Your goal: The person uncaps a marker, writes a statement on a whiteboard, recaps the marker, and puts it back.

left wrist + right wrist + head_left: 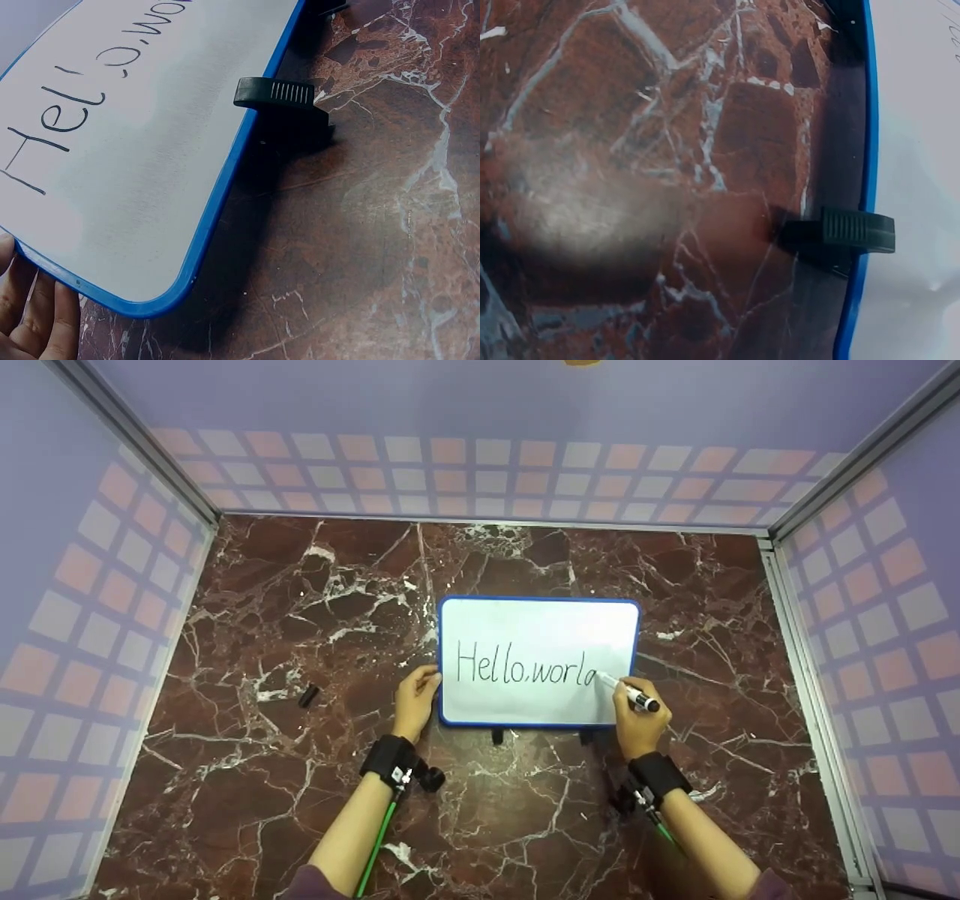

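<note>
A whiteboard [525, 622] with a blue rim rests on the marbled table, with "Hello,worl" and a further round stroke in black on its face. At its left edge my left hand [417, 697] pinches the rim, thumb on the front and fingers [64, 319] at the outer side. My right hand [641, 724] holds a white marker [628, 692] with a black end, its tip at the last letter on the right. In the right wrist view the right hand and marker are out of sight. Two black clips [497, 736] sit on the board's lower edge.
A small black cap [308, 695] lies on the table [300, 795] left of the left hand. Purple walls [480, 405] with pink and white squares enclose the table at the back and both sides. Black wrist straps [388, 757] with green cables circle both wrists.
</note>
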`<state>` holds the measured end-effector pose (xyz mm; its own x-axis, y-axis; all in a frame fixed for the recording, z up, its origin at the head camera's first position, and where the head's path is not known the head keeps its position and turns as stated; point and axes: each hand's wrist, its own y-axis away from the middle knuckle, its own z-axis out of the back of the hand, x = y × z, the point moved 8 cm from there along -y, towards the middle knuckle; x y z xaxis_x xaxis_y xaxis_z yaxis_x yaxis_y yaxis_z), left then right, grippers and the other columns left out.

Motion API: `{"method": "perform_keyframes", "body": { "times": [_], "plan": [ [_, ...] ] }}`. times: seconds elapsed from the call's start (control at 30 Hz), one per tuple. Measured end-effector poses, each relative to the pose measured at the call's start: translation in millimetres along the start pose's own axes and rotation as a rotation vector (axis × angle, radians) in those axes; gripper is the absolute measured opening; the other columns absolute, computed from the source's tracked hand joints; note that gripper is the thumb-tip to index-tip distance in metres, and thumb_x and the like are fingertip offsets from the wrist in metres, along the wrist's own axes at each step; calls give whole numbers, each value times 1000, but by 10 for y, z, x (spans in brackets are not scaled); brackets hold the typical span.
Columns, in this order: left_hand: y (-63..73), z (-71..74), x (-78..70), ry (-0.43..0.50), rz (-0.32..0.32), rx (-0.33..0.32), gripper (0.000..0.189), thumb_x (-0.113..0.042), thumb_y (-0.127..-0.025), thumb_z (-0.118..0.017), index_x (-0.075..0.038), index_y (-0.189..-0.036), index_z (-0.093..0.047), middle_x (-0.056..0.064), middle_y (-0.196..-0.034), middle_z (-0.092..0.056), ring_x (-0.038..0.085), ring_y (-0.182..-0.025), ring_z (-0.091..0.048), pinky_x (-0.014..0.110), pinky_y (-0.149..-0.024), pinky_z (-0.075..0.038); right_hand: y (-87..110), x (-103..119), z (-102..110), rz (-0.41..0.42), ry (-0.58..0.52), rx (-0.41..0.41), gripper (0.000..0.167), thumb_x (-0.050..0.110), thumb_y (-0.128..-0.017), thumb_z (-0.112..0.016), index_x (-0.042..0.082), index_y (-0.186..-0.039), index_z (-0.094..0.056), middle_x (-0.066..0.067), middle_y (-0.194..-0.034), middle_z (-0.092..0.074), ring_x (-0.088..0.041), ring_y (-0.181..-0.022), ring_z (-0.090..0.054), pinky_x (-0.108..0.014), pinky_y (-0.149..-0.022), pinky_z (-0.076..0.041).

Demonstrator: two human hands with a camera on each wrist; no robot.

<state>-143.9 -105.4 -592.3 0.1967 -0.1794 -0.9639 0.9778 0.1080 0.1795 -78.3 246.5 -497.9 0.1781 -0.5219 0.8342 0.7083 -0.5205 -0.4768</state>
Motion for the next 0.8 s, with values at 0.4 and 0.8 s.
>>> {"method": "perform_keyframes", "body": {
  "times": [0.4, 0.8],
  "plan": [
    [6, 0, 1, 18, 10, -3, 28, -11, -93, -52, 7, -115, -58, 27, -108, -63, 33, -102, -60, 37, -87, -53, -75, -217, -52, 15, -35, -27, 8, -8, -78, -63, -8, -85, -66, -23, -79, -66, 14, -72, -52, -3, -65, -41],
    [86, 13, -191, 8, -5, 19, 27, -6, -94, -50, 10, -113, -56, 30, -107, -61, 38, -103, -59, 46, -88, -51, -29, 5, -13, 23, -67, 1, 8, -10, -76, -61, -10, -82, -64, -24, -74, -63, 13, -69, -53, -4, -62, -42]
  ]
}}
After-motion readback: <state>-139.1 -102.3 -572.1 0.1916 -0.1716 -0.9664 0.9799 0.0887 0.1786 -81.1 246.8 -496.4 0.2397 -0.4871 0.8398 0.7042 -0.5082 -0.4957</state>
